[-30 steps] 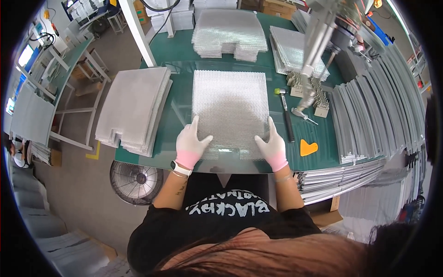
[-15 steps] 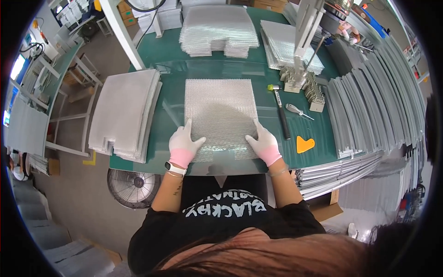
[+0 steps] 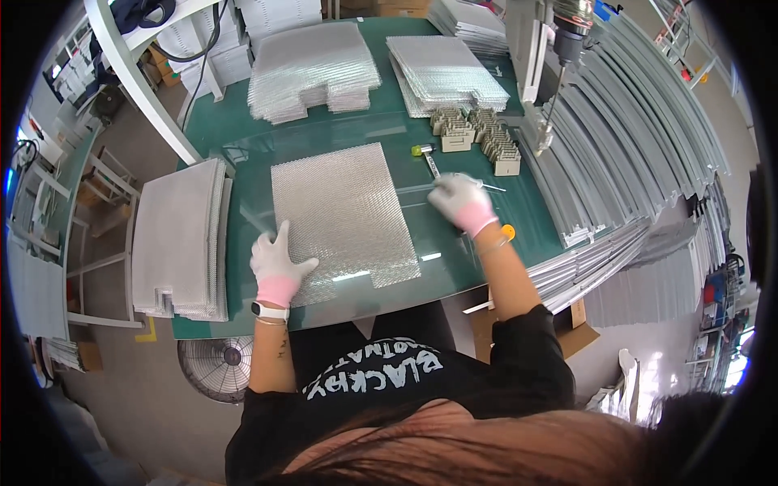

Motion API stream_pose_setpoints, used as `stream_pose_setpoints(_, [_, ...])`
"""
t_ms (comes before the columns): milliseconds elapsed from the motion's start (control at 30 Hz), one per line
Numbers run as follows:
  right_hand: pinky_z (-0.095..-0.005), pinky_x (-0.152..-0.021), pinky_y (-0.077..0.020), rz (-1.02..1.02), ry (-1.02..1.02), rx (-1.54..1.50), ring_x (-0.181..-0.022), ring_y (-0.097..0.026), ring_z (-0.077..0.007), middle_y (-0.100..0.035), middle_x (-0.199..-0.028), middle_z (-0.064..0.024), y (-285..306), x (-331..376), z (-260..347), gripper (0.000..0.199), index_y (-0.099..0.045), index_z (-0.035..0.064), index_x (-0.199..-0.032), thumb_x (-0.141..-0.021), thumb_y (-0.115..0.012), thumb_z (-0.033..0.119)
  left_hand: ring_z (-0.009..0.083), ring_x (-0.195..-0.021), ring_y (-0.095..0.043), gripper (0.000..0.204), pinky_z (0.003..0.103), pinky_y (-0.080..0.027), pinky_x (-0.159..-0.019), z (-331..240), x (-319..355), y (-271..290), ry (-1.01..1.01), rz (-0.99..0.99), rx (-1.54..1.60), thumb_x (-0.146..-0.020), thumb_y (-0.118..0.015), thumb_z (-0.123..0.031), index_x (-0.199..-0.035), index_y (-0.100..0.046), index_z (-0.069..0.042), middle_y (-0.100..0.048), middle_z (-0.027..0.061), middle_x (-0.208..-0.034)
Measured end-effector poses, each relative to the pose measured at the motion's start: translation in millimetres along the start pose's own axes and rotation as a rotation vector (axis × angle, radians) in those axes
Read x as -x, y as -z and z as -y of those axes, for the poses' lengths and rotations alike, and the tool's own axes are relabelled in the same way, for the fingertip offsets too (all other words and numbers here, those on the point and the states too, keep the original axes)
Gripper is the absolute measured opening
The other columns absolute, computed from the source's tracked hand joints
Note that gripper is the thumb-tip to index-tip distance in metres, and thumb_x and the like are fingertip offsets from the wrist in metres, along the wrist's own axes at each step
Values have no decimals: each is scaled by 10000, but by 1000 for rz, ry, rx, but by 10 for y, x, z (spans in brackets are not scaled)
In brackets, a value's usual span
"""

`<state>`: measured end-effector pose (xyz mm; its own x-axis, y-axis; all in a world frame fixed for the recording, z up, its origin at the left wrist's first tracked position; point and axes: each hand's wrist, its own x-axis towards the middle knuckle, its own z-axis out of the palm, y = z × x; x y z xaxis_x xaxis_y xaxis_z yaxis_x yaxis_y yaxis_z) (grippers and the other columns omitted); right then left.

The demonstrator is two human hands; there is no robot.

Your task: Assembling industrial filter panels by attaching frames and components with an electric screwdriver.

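A silvery mesh sheet [image 3: 340, 212] with a notch in its near edge lies flat on the green table. My left hand [image 3: 275, 266], in a white glove with a pink cuff, rests at its left edge, thumb and forefinger spread apart. Right of the sheet, my gloved right hand [image 3: 462, 201] is over a hammer [image 3: 429, 163] and a screwdriver [image 3: 493, 188]. Motion blurs its fingers, so a grip cannot be made out. The hammer's head and the screwdriver's shaft show beyond the hand. My right wrist partly covers an orange-yellow scraper [image 3: 508, 232].
Stacked mesh sheets stand at the left [image 3: 180, 243] and at the back [image 3: 312, 69]. Beige blocks [image 3: 478, 134] sit below an upright machine with a hanging driver [image 3: 571, 36]. Grey panels [image 3: 624, 130] line the right side. A floor fan [image 3: 217, 366] stands under the table's left corner.
My right hand has left the sheet's right edge and moved right, over the tools. My left hand stays at the left edge. The view has turned, and the sheet now looks tilted.
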<state>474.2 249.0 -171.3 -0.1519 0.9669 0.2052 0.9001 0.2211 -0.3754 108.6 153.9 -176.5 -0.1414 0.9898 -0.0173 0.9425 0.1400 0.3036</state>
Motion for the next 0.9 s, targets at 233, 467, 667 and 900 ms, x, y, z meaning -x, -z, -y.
stream_pose_setpoints(233, [-457, -949, -508, -349, -789, 124, -1146, -596, -410, -567, -1265, -285, 141, -325, -1746, 915, -401, 100, -1437, -707, -793, 488, 456, -1396, -260, 719, 602, -137, -1164, 37, 243, -75, -248, 63, -102, -681, -799, -468, -1299, -596, -163, -438, 172, -1430])
stream_pose_setpoints(467, [-444, -854, -517, -319, -485, 105, -946, -668, -400, -693, -967, -246, 430, 53, -1878, 434, -655, -22, -977, -727, -759, 317, 359, -1204, -505, 394, 520, -362, -1063, -239, 1151, 183, -513, -50, 287, -727, -793, -238, -1077, -682, -95, -633, 114, -1074])
stream_pose_setpoints(667, [-228, -618, -406, -154, -446, -1046, -730, -491, -42, -556, -771, 32, 476, 1105, 203, 203, -572, 66, -783, -957, -568, 171, 245, -1068, -591, 291, 418, -483, -944, 160, 1836, -1160, 385, 724, 1847, -1025, -501, -326, -1072, -594, -55, -618, 70, -1107])
stream_pose_setpoints(900, [-300, -874, -563, 619, -610, -1501, -1059, -627, -164, -632, -1142, -79, -1117, 2599, 933, 343, -556, 9, -1248, -922, -649, 57, 261, -1105, -574, 381, 400, -487, -958, -149, 1554, -1195, 595, 472, 1883, -1035, -494, -311, -1184, -527, 38, -562, 150, -1152])
